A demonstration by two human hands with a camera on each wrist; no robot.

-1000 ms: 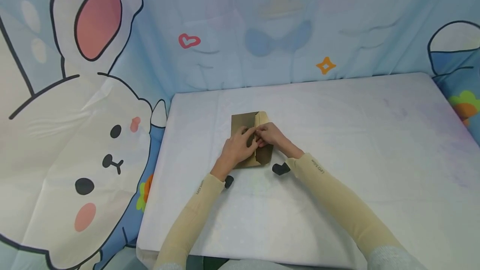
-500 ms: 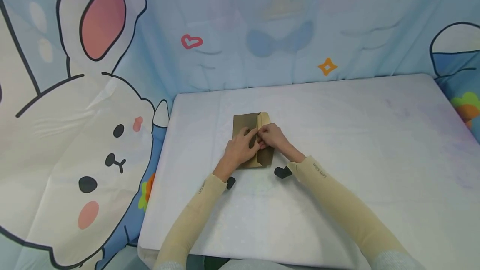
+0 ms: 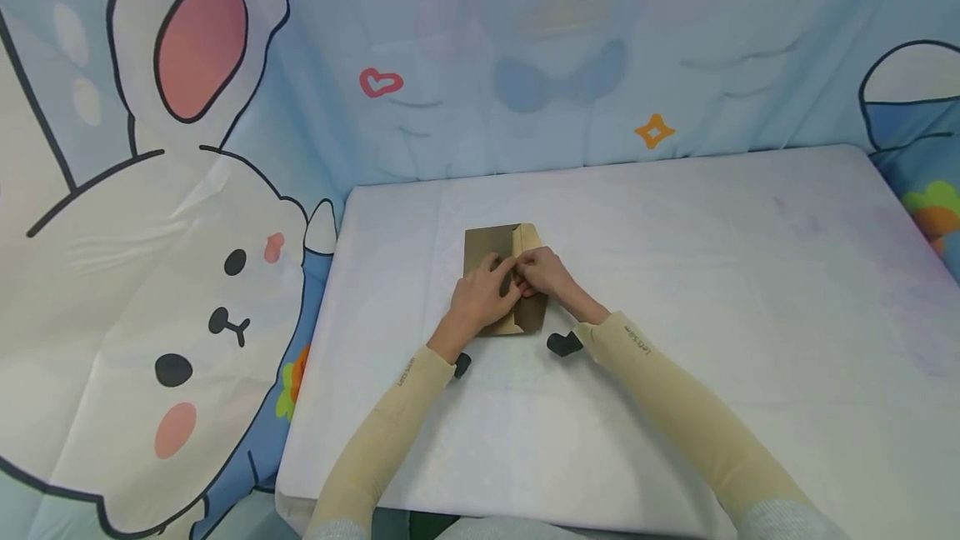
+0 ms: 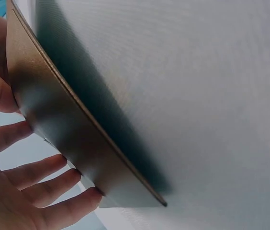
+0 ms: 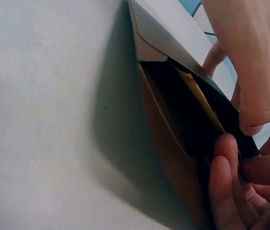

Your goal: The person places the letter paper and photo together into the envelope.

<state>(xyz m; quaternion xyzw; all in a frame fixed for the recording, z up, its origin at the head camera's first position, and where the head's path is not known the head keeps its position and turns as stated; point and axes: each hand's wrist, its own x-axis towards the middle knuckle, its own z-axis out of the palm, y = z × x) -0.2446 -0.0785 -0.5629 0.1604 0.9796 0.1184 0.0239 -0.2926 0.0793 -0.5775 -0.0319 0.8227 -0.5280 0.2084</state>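
A brown kraft-paper envelope (image 3: 487, 248) lies near the table's left middle, with a lighter flap along its right side. My left hand (image 3: 480, 298) rests across it with spread fingers. In the left wrist view, several fingertips (image 4: 94, 191) touch the envelope's face. My right hand (image 3: 546, 271) has its fingers curled at the flap side and pinches the envelope edge there. The right wrist view looks into the gaping dark opening, where a thin yellowish strip (image 5: 202, 98) shows inside. What lies between the right fingertips is mostly hidden.
A white cloth covers the table (image 3: 712, 290). Black wrist cameras (image 3: 565, 344) sit below both wrists. A blue curtain (image 3: 450, 132) with cartoon prints hangs behind, and a large printed rabbit (image 3: 225, 307) stands to the left.
Both hands hold nearly the same place on the envelope. The whole head view has shifted slightly; the envelope has not visibly moved on the table.
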